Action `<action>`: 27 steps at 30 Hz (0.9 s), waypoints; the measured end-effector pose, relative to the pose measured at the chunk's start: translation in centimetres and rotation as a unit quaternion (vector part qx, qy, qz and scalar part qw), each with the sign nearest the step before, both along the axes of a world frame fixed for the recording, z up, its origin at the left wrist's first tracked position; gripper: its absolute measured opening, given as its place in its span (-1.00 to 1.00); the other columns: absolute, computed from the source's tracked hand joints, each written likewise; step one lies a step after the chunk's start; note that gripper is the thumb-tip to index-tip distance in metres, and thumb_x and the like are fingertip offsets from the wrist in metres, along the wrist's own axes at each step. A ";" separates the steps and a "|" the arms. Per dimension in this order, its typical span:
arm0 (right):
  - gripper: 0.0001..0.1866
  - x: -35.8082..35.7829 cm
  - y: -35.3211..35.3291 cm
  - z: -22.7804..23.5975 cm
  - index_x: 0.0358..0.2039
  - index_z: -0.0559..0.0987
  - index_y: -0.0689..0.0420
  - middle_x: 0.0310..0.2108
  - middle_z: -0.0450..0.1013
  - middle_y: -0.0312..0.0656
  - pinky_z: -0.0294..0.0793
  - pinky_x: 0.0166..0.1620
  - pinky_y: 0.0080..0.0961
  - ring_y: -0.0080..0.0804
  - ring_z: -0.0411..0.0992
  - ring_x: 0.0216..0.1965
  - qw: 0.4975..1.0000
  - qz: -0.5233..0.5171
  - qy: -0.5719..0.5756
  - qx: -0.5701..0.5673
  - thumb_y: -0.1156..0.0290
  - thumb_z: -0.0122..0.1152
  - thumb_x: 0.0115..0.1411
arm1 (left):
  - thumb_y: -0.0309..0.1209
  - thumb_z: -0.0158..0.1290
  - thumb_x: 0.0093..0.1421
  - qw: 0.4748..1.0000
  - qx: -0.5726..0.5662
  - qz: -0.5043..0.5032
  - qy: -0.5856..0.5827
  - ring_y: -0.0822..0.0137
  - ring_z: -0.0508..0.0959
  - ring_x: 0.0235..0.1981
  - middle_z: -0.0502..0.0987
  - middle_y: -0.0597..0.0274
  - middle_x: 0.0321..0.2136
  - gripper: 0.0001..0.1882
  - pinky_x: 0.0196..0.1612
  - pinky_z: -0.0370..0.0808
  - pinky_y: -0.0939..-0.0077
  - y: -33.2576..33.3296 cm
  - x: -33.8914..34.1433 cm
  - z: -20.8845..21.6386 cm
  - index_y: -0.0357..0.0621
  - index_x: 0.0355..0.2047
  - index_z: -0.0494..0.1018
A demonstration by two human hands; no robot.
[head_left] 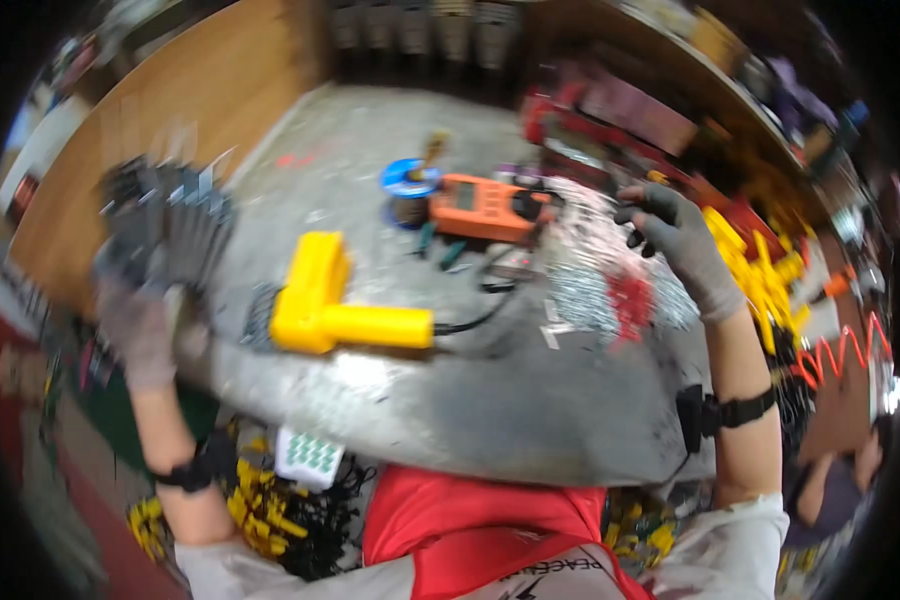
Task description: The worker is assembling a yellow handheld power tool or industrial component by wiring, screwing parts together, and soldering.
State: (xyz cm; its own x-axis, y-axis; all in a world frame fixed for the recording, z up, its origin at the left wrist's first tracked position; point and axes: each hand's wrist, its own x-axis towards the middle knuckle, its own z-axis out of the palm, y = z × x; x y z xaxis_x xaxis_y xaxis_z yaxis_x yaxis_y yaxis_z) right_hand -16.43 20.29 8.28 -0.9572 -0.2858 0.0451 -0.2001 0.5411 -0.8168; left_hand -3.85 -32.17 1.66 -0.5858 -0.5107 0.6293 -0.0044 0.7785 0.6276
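My left hand (138, 325), in a pale glove, is at the left edge of the table against a bundle of dark grey flat pieces (185, 235). Motion smears its fingers, so I cannot make out whether they grip the bundle. Gloved in grey, my right hand (678, 240) hovers at the right with bent fingers apart and nothing seen between them. Below and beside it lies a heap of thin white, silvery and red pieces (580, 270), perhaps short wires. Between my hands rests a yellow tool-like housing with a handle (320, 310) and a black cord.
An orange multimeter (485, 208) lies mid-table beside a blue-flanged spool (410, 185). Yellow parts (765, 275) and a coiled red cord (845, 355) are at the right. A wooden panel (190, 110) borders the left. A white tray with green dots (308, 455) sits below the table's front edge.
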 end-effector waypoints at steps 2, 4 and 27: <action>-0.64 0.3 4.9 0.5 -0.05 0.50 0.22 -0.31 0.51 -0.30 0.40 -0.36 -0.66 -0.61 0.42 -0.41 0.992 -0.099 -0.014 0.078 0.33 0.13 0.17 | -0.41 0.14 0.20 0.999 -0.008 0.019 0.029 0.30 0.53 -0.04 0.52 0.07 -0.01 -0.51 0.05 0.43 0.40 4.0 0.5 0.9 -0.29 0.11 0.34; -0.68 0.1 11.3 1.5 -0.12 0.55 0.20 -0.36 0.52 -0.31 0.42 -0.35 -0.61 -0.60 0.43 -0.43 0.967 -0.127 -0.056 0.215 0.33 0.17 0.13 | -0.56 0.19 0.10 0.987 -0.027 -0.117 0.105 0.26 0.57 -0.17 0.54 0.04 -0.12 -0.47 -0.01 0.46 0.44 11.6 2.0 2.4 -0.40 0.09 0.33; -0.52 -9.3 15.2 -1.3 0.07 0.43 0.07 -0.30 0.56 -0.04 0.51 -0.21 -0.42 -0.26 0.57 -0.26 0.947 0.061 0.198 0.247 0.36 0.31 0.13 | -0.02 0.09 0.09 0.716 -0.184 -0.636 -0.222 -0.13 0.44 0.02 0.43 -0.16 0.04 -0.31 0.00 0.35 0.08 31.3 2.2 -1.9 -0.28 0.10 0.35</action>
State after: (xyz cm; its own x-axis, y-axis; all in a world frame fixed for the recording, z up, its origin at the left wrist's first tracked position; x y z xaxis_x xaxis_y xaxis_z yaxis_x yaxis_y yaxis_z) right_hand -25.77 35.51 7.00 -0.8515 -0.4737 0.2249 -0.5237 0.7904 -0.3178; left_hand -1.69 -0.85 -0.27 -0.6136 0.7659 0.1921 0.7199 0.4426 0.5347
